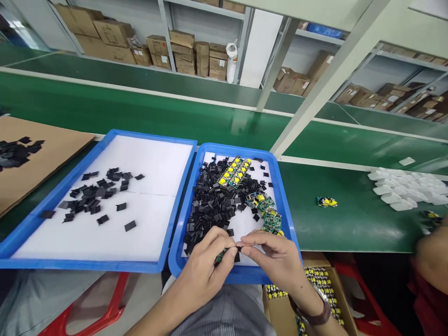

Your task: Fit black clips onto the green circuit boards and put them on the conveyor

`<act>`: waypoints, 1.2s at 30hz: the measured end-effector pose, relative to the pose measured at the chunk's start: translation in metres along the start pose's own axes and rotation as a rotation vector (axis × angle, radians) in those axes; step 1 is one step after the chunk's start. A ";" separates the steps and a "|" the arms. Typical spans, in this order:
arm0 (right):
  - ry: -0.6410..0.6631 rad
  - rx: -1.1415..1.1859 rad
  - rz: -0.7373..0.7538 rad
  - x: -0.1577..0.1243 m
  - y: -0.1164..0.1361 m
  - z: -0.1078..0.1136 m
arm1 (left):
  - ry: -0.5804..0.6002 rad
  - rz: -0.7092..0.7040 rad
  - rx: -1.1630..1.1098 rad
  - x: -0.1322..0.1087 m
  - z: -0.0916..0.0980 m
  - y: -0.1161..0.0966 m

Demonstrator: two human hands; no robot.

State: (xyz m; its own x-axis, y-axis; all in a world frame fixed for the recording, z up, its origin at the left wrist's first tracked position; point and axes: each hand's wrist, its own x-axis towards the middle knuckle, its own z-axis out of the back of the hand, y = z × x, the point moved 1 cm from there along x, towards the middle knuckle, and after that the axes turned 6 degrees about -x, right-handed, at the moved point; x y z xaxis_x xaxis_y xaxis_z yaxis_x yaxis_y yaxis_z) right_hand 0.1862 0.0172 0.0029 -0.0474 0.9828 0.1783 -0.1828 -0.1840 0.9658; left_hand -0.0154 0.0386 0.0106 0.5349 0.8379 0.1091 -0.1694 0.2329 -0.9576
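- The left hand (205,263) pinches a green circuit board (220,255) over the near edge of the right blue tray (182,224).
- The right hand (276,259) pinches a black piece (237,256) that touches the board, just beside the left fingertips.

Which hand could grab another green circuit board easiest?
Probably the right hand: both hands pinch one small dark part, but the right sits below the small green circuit boards in the blue plastic tray, the left hand below the black square pieces.

Two blue trays (87,267) (231,149), two hands (203,263) (276,261), one held board (221,255), one loose board (326,201), one cardboard sheet (52,149).
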 end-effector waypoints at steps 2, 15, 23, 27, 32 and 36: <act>0.027 0.116 -0.099 -0.002 -0.001 0.001 | -0.035 0.001 -0.017 -0.001 -0.001 0.002; -0.370 0.151 0.009 -0.023 -0.014 -0.027 | -0.105 0.217 -0.446 -0.009 -0.022 0.009; -0.332 -0.019 0.004 -0.033 -0.011 -0.016 | -0.112 0.284 -0.440 -0.017 -0.022 0.024; -0.249 -0.045 0.048 -0.032 -0.006 -0.019 | -0.055 0.229 -0.369 -0.016 -0.019 0.025; -0.213 -0.113 0.084 -0.031 -0.004 -0.021 | -0.063 0.235 -0.371 -0.020 -0.014 0.026; -0.157 -0.147 0.135 -0.031 -0.002 -0.021 | -0.059 0.242 -0.459 -0.019 -0.013 0.028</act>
State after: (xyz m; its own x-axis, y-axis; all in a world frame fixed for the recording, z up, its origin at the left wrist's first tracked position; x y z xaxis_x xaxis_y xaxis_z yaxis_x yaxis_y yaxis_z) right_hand 0.1677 -0.0129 -0.0088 0.0701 0.9370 0.3423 -0.3270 -0.3027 0.8952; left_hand -0.0196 0.0228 -0.0215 0.4752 0.8706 -0.1276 0.1047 -0.1999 -0.9742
